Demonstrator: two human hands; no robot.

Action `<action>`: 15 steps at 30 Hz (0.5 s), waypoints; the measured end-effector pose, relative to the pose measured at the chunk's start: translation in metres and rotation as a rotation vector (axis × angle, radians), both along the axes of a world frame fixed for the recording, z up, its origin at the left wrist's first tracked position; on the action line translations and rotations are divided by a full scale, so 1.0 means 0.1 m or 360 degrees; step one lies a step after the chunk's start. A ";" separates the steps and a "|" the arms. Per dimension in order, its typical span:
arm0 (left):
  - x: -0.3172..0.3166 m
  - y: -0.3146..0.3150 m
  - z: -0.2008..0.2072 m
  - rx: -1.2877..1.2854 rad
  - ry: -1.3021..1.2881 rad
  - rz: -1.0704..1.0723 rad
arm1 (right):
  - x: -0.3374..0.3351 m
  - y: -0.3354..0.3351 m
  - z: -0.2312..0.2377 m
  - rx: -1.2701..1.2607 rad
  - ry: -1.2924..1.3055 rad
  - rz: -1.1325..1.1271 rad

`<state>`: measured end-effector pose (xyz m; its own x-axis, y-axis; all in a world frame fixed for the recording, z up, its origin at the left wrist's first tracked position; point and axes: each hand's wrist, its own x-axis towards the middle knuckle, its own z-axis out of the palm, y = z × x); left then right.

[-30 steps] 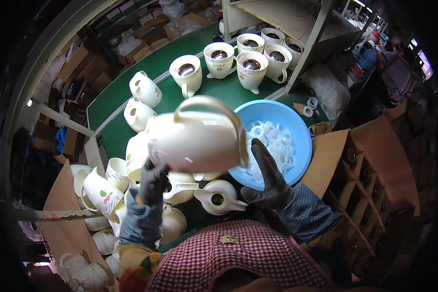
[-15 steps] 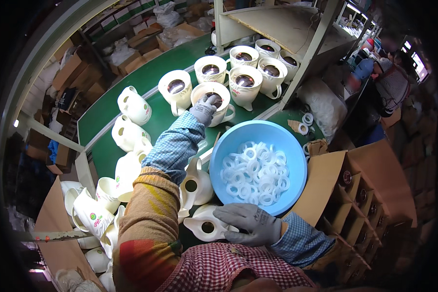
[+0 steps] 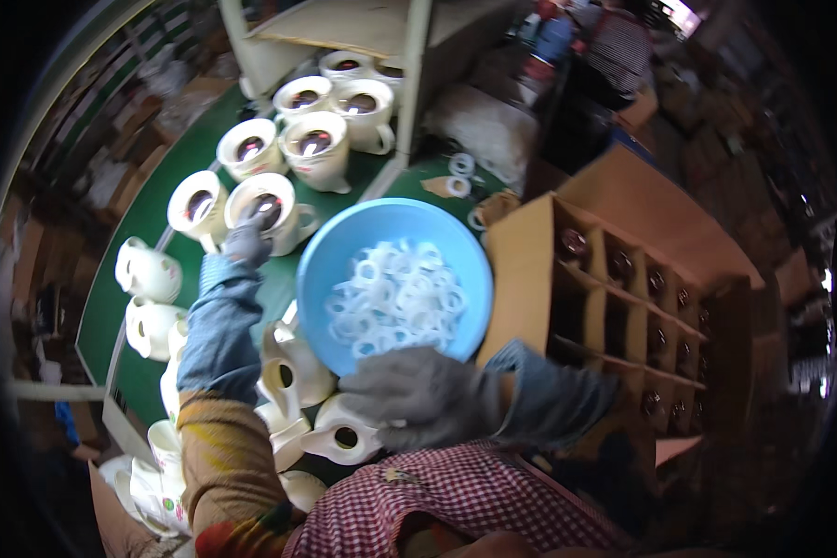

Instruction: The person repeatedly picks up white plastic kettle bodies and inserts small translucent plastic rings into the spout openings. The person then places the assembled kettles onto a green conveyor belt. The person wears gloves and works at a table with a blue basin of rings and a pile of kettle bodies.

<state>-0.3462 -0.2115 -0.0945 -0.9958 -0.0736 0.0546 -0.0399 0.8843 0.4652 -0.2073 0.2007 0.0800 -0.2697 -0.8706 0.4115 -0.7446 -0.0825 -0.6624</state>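
My left hand (image 3: 248,240), in a grey glove, reaches to a cream jug (image 3: 288,230) with a side handle. Its fingers touch the shiny dark round piece (image 3: 268,210) inside the jug's mouth; blur hides whether they grip it. At the near rim of a blue basin (image 3: 482,279), my gloved right hand (image 3: 418,395) is stretched out flat with nothing visible in it. Translucent white rings (image 3: 395,298) fill the basin's middle. Beside the right fingertips lies a white spouted jug body (image 3: 346,435) with a round hole.
More jugs with dark round pieces (image 3: 314,141) stand on the green table (image 3: 93,325). White jug bodies (image 3: 149,270) lie along the left. A divided cardboard box (image 3: 521,279) holding dark glass pieces stands right. A metal post (image 3: 414,84) rises behind; another person (image 3: 618,51) is beyond.
My view has turned right, so the table's things appear further left and more of the box shows. My left hand stays at the same jug; my right hand has moved toward the box side, fingers still outstretched.
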 end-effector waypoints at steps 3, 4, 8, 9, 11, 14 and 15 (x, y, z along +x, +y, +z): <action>0.46 -0.04 0.25 -0.0215 0.0267 0.0010 | -0.54 0.82 0.23 0.0029 0.0057 -0.0541; 0.59 0.10 0.37 -0.0118 0.0283 0.0002 | -0.71 1.13 0.24 0.0030 0.0162 -0.0971; 1.16 0.49 0.70 0.0158 0.0343 -0.0162 | -1.50 2.36 -0.31 0.1012 0.0233 -0.1746; 1.33 0.63 0.75 0.0320 0.0377 -0.0202 | -1.60 2.37 -0.43 0.1246 -0.0055 -0.1784; 1.68 0.87 0.87 0.0522 0.0349 -0.0264 | -1.79 2.39 -0.66 0.1464 -0.0690 -0.1768; 2.14 1.12 0.90 0.0682 0.0225 -0.0324 | -2.04 2.62 -1.06 0.1531 -0.0258 -0.1834; 2.29 1.22 0.95 0.0733 0.0163 -0.0296 | -2.10 2.68 -1.16 0.1529 -0.0132 -0.1849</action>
